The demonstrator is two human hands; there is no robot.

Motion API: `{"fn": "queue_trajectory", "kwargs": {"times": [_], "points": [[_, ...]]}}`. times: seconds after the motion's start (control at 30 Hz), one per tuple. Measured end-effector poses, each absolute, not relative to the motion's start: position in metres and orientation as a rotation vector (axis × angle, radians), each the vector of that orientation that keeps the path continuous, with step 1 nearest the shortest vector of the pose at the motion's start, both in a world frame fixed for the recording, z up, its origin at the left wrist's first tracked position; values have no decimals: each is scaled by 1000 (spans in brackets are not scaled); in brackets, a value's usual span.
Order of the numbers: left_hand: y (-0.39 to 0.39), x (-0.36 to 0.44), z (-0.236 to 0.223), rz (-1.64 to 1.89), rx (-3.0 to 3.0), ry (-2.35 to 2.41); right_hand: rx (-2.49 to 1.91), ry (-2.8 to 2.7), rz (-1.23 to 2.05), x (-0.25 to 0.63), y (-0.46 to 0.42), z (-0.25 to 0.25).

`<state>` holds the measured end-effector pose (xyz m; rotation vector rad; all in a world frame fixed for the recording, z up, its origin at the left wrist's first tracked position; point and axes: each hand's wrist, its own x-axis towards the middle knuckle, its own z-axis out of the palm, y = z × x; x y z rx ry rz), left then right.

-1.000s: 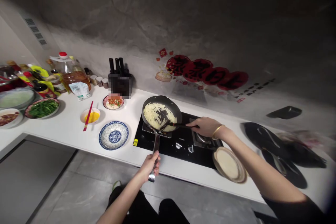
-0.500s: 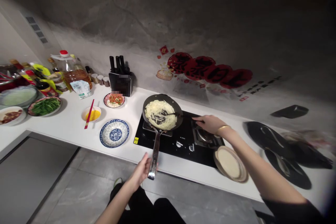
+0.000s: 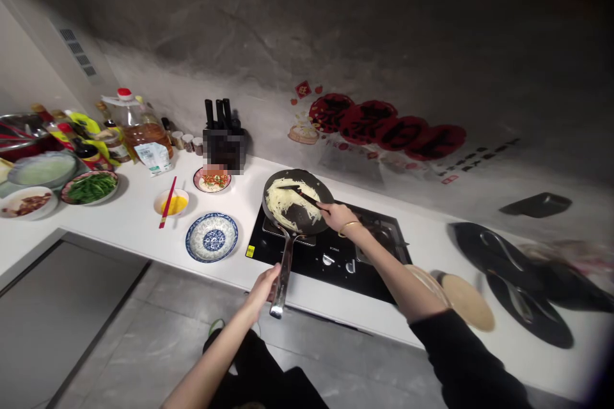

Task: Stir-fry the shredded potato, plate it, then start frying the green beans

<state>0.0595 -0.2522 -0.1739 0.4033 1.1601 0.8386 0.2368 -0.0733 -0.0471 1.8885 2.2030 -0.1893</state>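
A dark frying pan [image 3: 314, 186] with a long metal handle sits on the left burner of the black stove. Pale thin shreds [image 3: 283, 204], looking like shredded potato, lie mostly in its left and far parts, leaving dark pan surface at the near right. My right hand [image 3: 339, 216] grips a black spatula [image 3: 307, 197], whose blade reaches into the shreds at the far left. At the counter's front edge my left hand [image 3: 265, 287] is closed around the pan's handle, thumb along its left side; the other fingers are partly hidden behind it.
Left of the stove are a blue-and-white plate [image 3: 212, 238], a bowl of beaten egg [image 3: 178, 206] with red chopsticks, a plate of chopped seasonings [image 3: 212, 180] and a knife block [image 3: 225, 150]. Greens [image 3: 91, 188] and bottles stand farther left. Dark lids [image 3: 527, 307] lie at the right.
My right hand has moved left toward the pan, carrying the spatula deeper across it. The shreds have shifted left and away, baring pan surface. My left hand has moved slightly up the handle.
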Motion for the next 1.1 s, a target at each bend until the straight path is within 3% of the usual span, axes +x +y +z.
{"fn": "queue_trajectory", "kwargs": {"times": [0.3, 0.63, 0.93, 1.1], "points": [[-244, 84, -176, 702, 392, 1041, 1650, 2139, -205, 250, -112, 19], [-263, 86, -186, 736, 258, 939, 1894, 2046, -127, 220, -84, -33], [-257, 86, -182, 742, 324, 999, 1696, 2032, -277, 301, -88, 44], [-255, 87, -182, 835, 439, 994, 1630, 2093, -277, 290, -100, 26]]}}
